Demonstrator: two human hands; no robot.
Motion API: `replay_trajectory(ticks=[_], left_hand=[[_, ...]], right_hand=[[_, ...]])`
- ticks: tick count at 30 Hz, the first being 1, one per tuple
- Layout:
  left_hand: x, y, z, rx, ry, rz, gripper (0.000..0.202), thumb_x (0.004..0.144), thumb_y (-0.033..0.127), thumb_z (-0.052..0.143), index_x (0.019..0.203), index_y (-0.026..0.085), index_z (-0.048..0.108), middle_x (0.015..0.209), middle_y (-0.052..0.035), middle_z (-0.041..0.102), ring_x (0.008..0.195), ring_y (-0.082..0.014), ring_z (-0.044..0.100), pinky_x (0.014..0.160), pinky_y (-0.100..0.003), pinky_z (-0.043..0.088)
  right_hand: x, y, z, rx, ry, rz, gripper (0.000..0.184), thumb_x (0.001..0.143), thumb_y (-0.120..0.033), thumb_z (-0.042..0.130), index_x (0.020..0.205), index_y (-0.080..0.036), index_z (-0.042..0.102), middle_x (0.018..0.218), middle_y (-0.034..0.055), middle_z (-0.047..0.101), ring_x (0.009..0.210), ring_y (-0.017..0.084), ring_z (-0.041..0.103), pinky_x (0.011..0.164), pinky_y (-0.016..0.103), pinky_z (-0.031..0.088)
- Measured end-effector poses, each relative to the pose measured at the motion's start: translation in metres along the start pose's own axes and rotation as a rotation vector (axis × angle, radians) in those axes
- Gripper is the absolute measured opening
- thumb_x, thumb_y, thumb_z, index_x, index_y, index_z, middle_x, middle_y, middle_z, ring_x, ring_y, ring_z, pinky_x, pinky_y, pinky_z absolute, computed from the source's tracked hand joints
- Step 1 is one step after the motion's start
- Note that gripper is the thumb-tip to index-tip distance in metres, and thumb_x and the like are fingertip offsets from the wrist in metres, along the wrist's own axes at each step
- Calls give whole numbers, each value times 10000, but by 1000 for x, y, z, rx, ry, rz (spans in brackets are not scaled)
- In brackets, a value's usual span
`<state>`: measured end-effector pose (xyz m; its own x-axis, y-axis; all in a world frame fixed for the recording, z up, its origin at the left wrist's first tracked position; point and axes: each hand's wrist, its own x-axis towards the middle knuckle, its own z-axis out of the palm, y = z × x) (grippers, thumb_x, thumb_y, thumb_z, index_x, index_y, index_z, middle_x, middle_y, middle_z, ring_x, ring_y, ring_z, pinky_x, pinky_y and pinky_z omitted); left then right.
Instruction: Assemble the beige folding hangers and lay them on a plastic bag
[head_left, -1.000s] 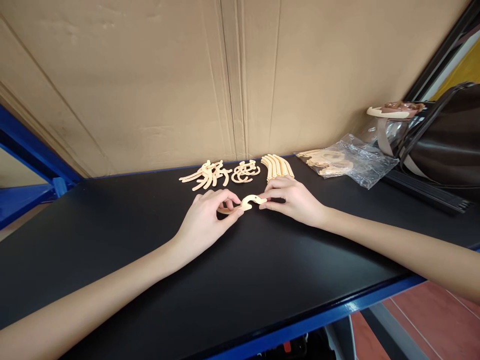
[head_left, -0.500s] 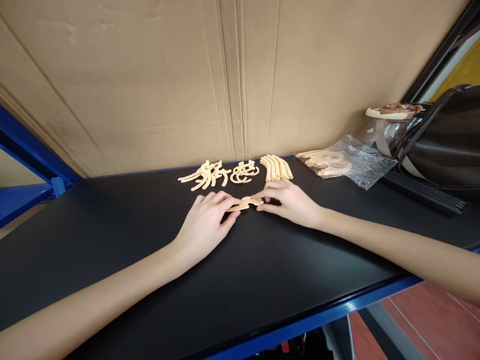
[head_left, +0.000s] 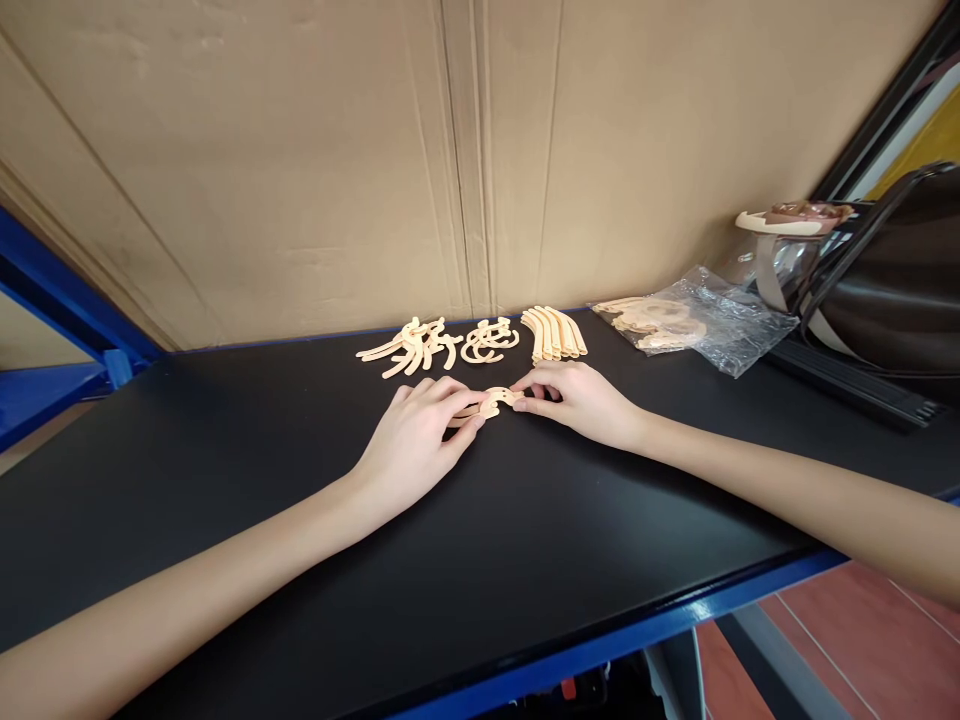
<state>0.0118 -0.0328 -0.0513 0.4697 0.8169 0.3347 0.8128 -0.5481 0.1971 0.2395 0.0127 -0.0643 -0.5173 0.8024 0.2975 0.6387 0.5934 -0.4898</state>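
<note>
Over the middle of the black tabletop, my left hand (head_left: 420, 425) pinches the left end of a pale curved wooden piece (head_left: 491, 403) between thumb and fingers. A strip of the same pale wood shows under those fingers; whether it is joined to the curved piece I cannot tell. At the right end, my right hand (head_left: 577, 400) grips the curved piece with thumb and fingertips. Just beyond the hands lie a loose pile of curved wooden strips (head_left: 412, 350), a cluster of C-shaped wooden pieces (head_left: 480, 345) and a neat row of bent wooden strips (head_left: 555, 333).
To the right, a clear plastic bag (head_left: 694, 320) with more wooden pieces lies on the black table (head_left: 247, 450). Behind it stand a clear container (head_left: 757, 265) and a dark brown bag (head_left: 892, 280). Tall cardboard (head_left: 300, 170) backs the table, and a blue frame (head_left: 67, 300) rises at left.
The curved piece has turned slightly between my hands, and more of its arch shows. My right fingers have shifted a little on its end.
</note>
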Motion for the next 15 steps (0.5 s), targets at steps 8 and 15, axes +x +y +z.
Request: replay_trajectory(ticks=[8, 15], left_hand=[[57, -20, 2, 156, 20, -13, 321, 976, 276, 385, 1141, 159, 634, 1108, -94, 639, 1056, -256, 570, 901, -385, 448], [117, -33, -1, 248, -67, -54, 317, 984, 312, 391, 954, 159, 667, 1015, -103, 654, 1024, -266, 586, 818, -362, 480]], right_hand=[[-4, -6, -5, 35, 48, -33, 473, 920, -534, 499, 1251, -210, 597, 770, -14, 593, 644, 121, 518, 661, 269, 419], [-6, 0, -13, -15, 120, -77, 315, 942, -430, 502, 1072, -196, 667, 764, -2, 605, 626, 115, 500, 665, 267, 420]])
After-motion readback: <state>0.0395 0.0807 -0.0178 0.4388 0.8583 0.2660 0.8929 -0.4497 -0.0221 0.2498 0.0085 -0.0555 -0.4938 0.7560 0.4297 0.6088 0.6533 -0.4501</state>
